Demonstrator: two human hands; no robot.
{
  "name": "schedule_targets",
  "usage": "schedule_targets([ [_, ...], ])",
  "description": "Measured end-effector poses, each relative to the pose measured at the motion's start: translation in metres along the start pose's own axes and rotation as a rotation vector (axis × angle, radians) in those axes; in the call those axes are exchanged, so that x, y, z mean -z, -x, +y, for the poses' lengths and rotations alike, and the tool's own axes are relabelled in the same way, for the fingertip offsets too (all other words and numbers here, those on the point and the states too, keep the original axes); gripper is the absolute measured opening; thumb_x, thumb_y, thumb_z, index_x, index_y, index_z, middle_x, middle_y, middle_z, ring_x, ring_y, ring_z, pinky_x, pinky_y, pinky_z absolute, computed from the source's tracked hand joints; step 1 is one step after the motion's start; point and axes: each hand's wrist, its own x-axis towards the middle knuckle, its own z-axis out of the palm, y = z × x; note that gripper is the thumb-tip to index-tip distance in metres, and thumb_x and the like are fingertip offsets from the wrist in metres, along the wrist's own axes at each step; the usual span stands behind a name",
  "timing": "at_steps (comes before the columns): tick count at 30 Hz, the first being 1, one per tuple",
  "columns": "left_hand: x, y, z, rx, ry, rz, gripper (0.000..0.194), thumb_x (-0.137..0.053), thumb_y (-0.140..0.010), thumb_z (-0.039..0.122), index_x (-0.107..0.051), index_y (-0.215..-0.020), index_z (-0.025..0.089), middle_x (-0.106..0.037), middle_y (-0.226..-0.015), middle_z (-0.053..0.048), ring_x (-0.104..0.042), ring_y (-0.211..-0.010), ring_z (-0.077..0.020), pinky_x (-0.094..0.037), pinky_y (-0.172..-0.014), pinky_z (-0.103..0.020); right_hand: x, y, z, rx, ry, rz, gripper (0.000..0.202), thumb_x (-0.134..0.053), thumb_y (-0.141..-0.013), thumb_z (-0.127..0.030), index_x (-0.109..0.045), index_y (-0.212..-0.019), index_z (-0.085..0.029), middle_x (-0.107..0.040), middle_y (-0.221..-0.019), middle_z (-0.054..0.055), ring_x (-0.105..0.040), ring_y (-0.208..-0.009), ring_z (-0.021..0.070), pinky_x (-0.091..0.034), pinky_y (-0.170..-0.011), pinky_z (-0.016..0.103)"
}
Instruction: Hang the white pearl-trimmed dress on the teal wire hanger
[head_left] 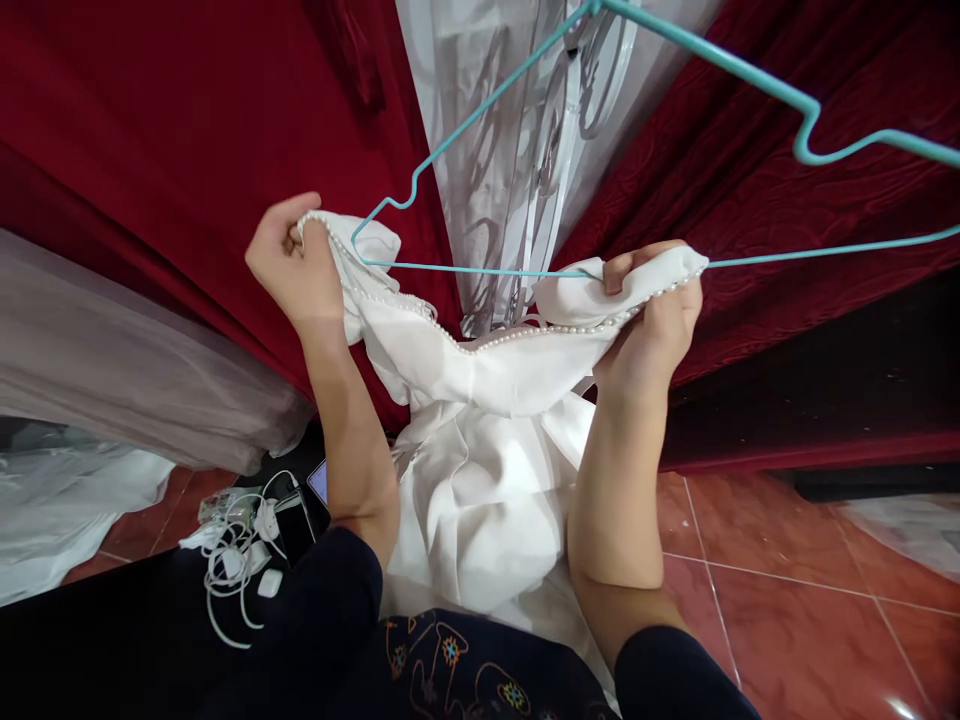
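Observation:
A white dress (487,480) with a pearl-beaded neckline hangs between my hands, its skirt falling toward my lap. My left hand (296,260) is closed on the beaded edge at one shoulder. At the other shoulder, the fingers of my right hand (652,310) grip the folded white fabric. A light-blue hanger (480,270) is partly threaded into the dress: its left corner sits in the left shoulder opening, and its bottom bar passes behind the fabric by my right hand. The hanger's right end sticks out well past that hand, outside the dress.
Dark red drapes (187,130) hang on both sides, with a white metal frame (555,160) between them. To the lower left, a black surface (112,620) holds tangled white cables (232,560) and a phone (296,525). Red floor tiles (787,560) show at right.

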Motion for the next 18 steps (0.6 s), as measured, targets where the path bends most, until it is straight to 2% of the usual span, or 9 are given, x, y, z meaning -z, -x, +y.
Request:
schedule_targets([
  [2,-0.016,-0.023,0.018,-0.014,-0.120,-0.068,0.043,-0.054,-0.086,-0.026,-0.075,-0.090,0.011,-0.071,-0.082,0.005,-0.061,-0.085,-0.0117,-0.052,-0.088,-0.030,-0.001,-0.001,0.002,-0.015,0.018,0.014,0.015,-0.069,-0.072,-0.030,-0.057,-0.075,-0.022,-0.053,-0.062,-0.002,-0.037,-0.056,0.0119,-0.026,-0.058,0.027],
  [4,-0.033,-0.036,0.036,-0.038,-0.186,-0.117,0.041,-0.053,-0.084,-0.027,-0.074,-0.091,0.007,-0.069,-0.080,0.003,-0.061,-0.082,-0.0110,-0.051,-0.081,-0.027,-0.001,0.000,0.002,-0.035,0.050,0.019,0.018,-0.069,-0.073,-0.033,-0.055,-0.075,-0.022,-0.051,-0.063,-0.002,-0.036,-0.055,0.0116,-0.027,-0.057,0.028],
  [7,-0.057,-0.036,0.054,-0.069,-0.177,-0.239,0.038,-0.056,-0.082,-0.027,-0.075,-0.092,0.004,-0.064,-0.073,0.005,-0.057,-0.074,-0.0086,-0.047,-0.071,-0.023,0.000,0.001,0.000,-0.038,0.071,0.013,0.021,-0.069,-0.072,-0.035,-0.053,-0.075,-0.023,-0.049,-0.063,-0.003,-0.036,-0.056,0.0116,-0.028,-0.058,0.028],
  [10,-0.071,-0.024,0.061,-0.029,-0.125,-0.370,0.045,-0.060,-0.076,-0.029,-0.074,-0.096,0.008,-0.056,-0.066,0.007,-0.053,-0.067,-0.0069,-0.046,-0.064,-0.021,0.000,0.001,-0.003,-0.018,0.065,0.011,0.018,-0.069,-0.074,-0.033,-0.054,-0.075,-0.023,-0.051,-0.064,-0.002,-0.038,-0.058,0.0122,-0.030,-0.060,0.028],
  [12,-0.074,-0.017,0.061,0.026,-0.079,-0.432,0.050,-0.061,-0.075,-0.030,-0.073,-0.100,0.012,-0.057,-0.066,0.008,-0.056,-0.068,-0.0071,-0.049,-0.063,-0.021,0.000,0.001,-0.003,-0.005,0.059,0.003,0.018,-0.069,-0.075,-0.033,-0.054,-0.075,-0.023,-0.052,-0.064,-0.001,-0.038,-0.058,0.0126,-0.030,-0.059,0.028],
  [15,-0.069,-0.012,0.056,0.052,0.022,-0.517,0.034,-0.061,-0.092,-0.013,-0.074,-0.106,0.014,-0.067,-0.081,0.004,-0.064,-0.075,-0.0081,-0.057,-0.072,-0.022,0.000,0.001,-0.003,0.008,0.060,-0.006,0.020,-0.070,-0.074,-0.034,-0.054,-0.075,-0.023,-0.051,-0.064,-0.001,-0.037,-0.057,0.0129,-0.030,-0.058,0.028],
  [16,-0.065,-0.011,0.054,0.044,0.040,-0.531,0.031,-0.060,-0.094,-0.011,-0.074,-0.105,0.014,-0.069,-0.086,0.003,-0.066,-0.079,-0.0095,-0.059,-0.077,-0.024,0.000,0.000,-0.003,0.008,0.059,-0.007,0.020,-0.071,-0.074,-0.035,-0.054,-0.075,-0.023,-0.051,-0.064,-0.001,-0.038,-0.057,0.0131,-0.030,-0.058,0.028],
  [18,-0.055,-0.007,0.047,0.026,0.024,-0.543,0.035,-0.064,-0.085,-0.018,-0.074,-0.100,0.012,-0.071,-0.091,0.000,-0.068,-0.090,-0.0135,-0.060,-0.087,-0.028,0.001,0.001,-0.002,0.008,0.048,-0.010,0.019,-0.071,-0.074,-0.034,-0.056,-0.075,-0.023,-0.052,-0.064,-0.001,-0.038,-0.057,0.0132,-0.030,-0.058,0.028],
])
